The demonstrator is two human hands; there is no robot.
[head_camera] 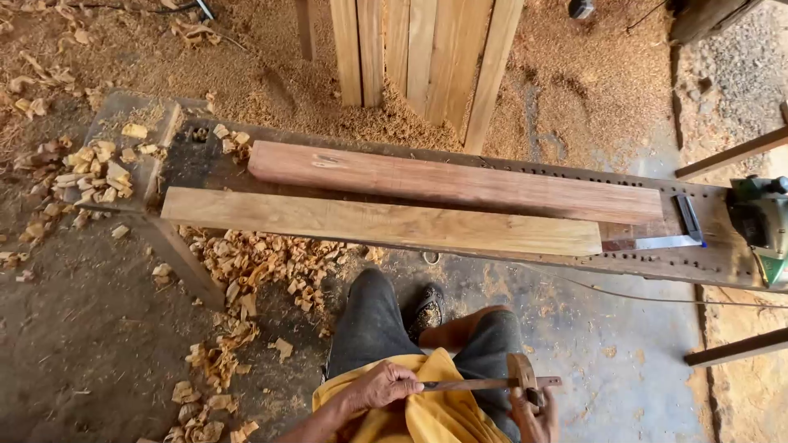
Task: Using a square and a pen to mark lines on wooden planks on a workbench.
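Below the tabletop [706, 254], both hands, left [379, 385] and right [532, 408], are clamped on 1 brown wooden marking gauge [501, 382]. 2 long planed wooden boards [386, 221] lie untouched on the tabletop.

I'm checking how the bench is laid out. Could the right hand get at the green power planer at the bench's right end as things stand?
Probably not at once: the right hand holds a wooden marking gauge at the lap, and the green power planer sits far off at the bench end.

two planks [386, 221], workbench [706, 262], try square [677, 234], shavings [246, 262]
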